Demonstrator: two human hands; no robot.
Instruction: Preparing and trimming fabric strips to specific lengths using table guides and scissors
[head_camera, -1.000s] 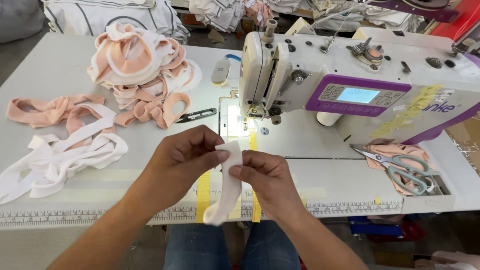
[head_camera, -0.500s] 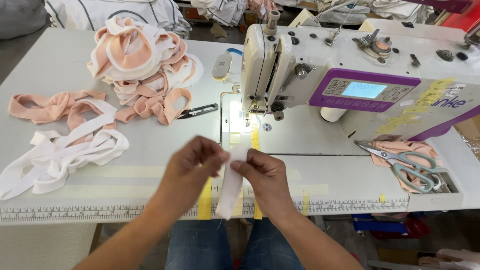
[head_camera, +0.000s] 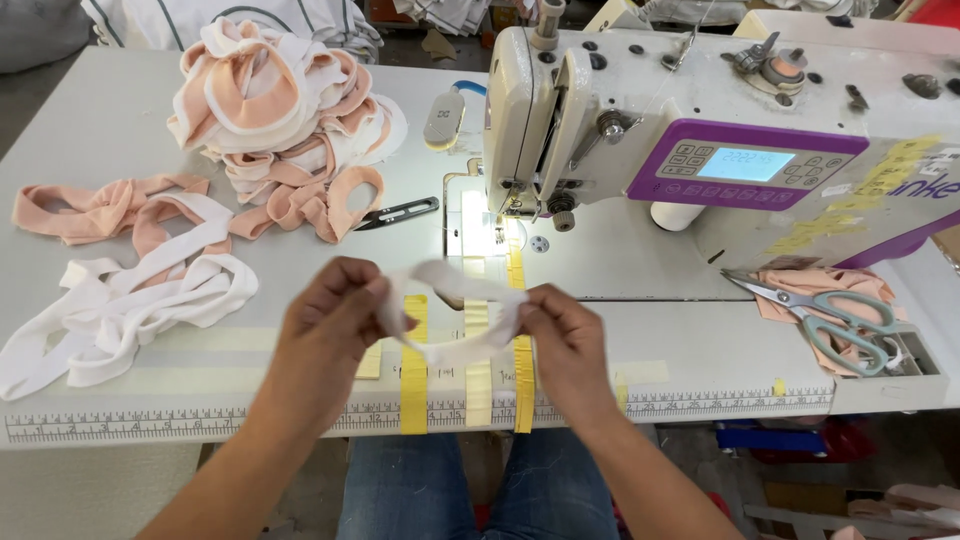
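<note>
Fingers of our left hand (head_camera: 335, 310) and right hand (head_camera: 560, 330) pinch opposite ends of a white fabric loop (head_camera: 455, 310), stretched open above the yellow tape strips (head_camera: 414, 365) before the sewing machine (head_camera: 640, 130). It seems a closed band, though blur hides its seam.

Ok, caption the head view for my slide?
Both hands stretch a white fabric loop before a sewing machine.

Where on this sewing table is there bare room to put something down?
Bare table left of the pink-and-white fabric pile, and between the white strips and the left hand. Crowded by the scissors and sewing machine.
</note>
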